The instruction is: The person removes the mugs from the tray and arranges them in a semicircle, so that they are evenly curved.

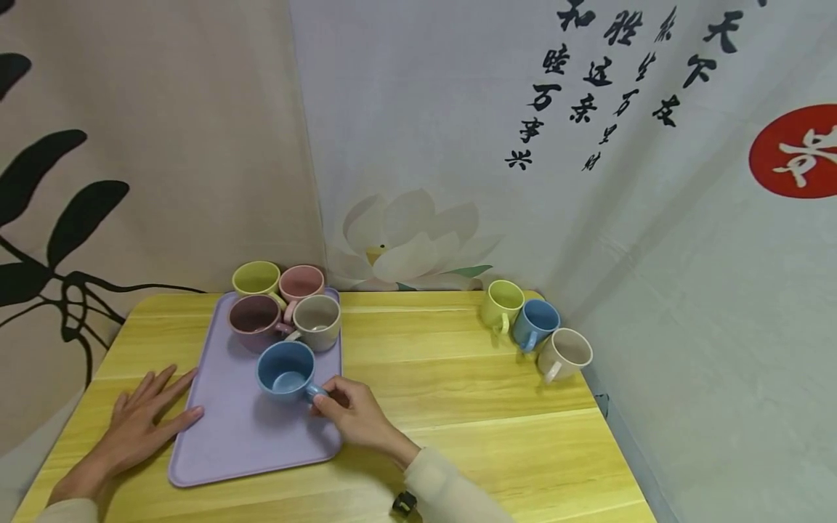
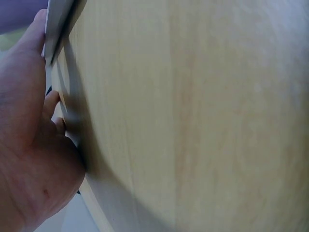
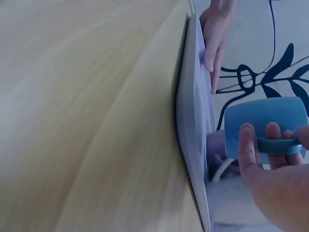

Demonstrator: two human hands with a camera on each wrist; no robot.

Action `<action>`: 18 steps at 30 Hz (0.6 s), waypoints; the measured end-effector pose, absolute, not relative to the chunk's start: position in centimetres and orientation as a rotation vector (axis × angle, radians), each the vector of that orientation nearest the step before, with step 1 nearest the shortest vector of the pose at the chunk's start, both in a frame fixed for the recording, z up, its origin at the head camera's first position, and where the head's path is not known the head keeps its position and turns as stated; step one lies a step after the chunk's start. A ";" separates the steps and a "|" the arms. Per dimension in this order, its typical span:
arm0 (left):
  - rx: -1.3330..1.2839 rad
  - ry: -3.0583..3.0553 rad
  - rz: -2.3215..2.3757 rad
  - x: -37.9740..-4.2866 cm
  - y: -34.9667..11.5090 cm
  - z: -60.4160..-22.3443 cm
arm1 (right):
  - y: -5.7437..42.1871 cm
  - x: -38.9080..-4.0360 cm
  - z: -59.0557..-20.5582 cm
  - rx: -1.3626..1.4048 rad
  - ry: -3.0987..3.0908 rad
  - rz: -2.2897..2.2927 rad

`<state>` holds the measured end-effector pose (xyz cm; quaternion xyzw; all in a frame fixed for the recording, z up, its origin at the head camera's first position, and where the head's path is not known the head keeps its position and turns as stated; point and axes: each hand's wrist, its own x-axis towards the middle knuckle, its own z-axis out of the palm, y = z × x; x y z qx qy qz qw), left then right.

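My right hand grips a blue mug by its handle, holding it upright over the purple tray. In the right wrist view the fingers curl round the handle, and the mug appears raised off the tray. My left hand lies with fingers spread at the tray's left edge, thumb touching the rim. At the back of the tray stand a yellow-green mug, a pink mug, a mauve mug and a beige mug.
Toward the table's back right corner stand a green mug, another blue mug and a cream mug in a slanting row. A printed curtain hangs behind the wooden table. A small black object shows beside the right sleeve.
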<state>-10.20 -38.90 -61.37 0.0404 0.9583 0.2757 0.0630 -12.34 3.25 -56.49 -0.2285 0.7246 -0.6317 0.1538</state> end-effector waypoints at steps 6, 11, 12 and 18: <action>0.135 2.904 0.837 -10.2 -39.0 -61.4 | 6.1 -12.3 -56.3 -0.671 2.139 -1.800; 0.133 2.902 0.837 -10.2 -39.1 -61.4 | 8.1 -12.2 -55.9 -0.660 2.146 -1.817; 0.132 2.903 0.837 -10.2 -39.1 -61.4 | 8.5 -12.2 -55.8 -0.661 2.150 -1.820; 0.120 2.900 0.842 -10.2 -39.0 -61.6 | 10.6 -12.0 -55.8 -0.694 2.181 -1.862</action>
